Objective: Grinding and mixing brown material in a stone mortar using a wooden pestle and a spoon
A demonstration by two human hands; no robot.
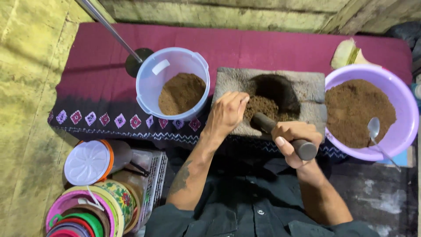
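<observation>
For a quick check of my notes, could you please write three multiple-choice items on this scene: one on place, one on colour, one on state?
1. Where does the spoon lie?
A. in the purple bowl
B. in the clear bucket
C. on the cloth

2. What colour is the cloth?
A. blue
B. dark red
C. white

3. What does the right hand do?
A. hangs free
B. grips the pestle
C. holds a lid

Answers: 1 A, it rests on the brown powder there; 2 B, dark red under both vessels; 3 B, fingers wrap the dark pestle.

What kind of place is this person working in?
Probably a simple home or small food workshop: a stone mortar with brown powder stands on a cloth-covered bench, flanked by a purple bowl and a clear tub of the same powder.
</observation>
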